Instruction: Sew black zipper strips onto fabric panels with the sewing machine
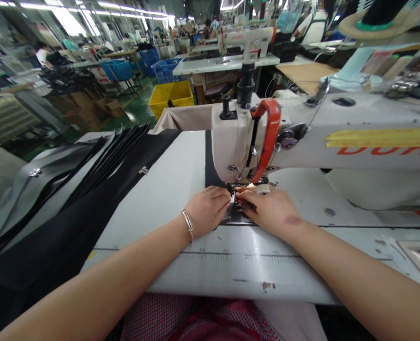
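Note:
A white sewing machine [231, 137] with an orange lever [269, 137] stands over the pale table [231, 279]. Below its needle area, my left hand [210, 210] and my right hand [264, 206] come close together from either side. The left fingers are pressed together at the presser foot, beside a black strip of material [210, 163] that runs back along the machine head. My right fingers are bent inward just right of the foot. Whatever either set of fingertips pinches is too small to make out.
Black sheets [64, 213] with metal clips hang over the table's left side. Behind the table are a beige cloth-lined bin [192, 117] and a yellow crate [172, 96]. The machine arm [373, 118] extends right. People work farther back.

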{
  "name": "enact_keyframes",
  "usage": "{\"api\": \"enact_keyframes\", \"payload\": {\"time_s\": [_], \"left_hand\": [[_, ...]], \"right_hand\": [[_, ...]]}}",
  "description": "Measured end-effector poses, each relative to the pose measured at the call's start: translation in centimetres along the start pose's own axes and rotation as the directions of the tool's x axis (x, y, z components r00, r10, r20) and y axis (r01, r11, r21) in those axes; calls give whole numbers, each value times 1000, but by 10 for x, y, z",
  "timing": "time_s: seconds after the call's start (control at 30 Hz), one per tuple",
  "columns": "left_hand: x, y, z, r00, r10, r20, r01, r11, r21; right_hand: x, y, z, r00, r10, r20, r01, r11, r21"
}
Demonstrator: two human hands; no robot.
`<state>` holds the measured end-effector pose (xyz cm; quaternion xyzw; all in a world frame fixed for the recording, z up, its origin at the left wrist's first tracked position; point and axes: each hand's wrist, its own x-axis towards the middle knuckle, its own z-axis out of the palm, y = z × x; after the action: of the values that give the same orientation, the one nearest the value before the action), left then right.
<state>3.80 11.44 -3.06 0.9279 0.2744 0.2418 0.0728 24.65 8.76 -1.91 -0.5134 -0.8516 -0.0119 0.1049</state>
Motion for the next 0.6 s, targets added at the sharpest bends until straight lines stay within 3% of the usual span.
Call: {"api": "enact_keyframes", "payload": {"time_s": [0.6], "left_hand": [[-4, -5, 4, 1000, -16, 3, 16, 1000, 14]], "right_hand": [[-1, -8, -9, 1000, 5, -25, -4, 999, 33]]}}
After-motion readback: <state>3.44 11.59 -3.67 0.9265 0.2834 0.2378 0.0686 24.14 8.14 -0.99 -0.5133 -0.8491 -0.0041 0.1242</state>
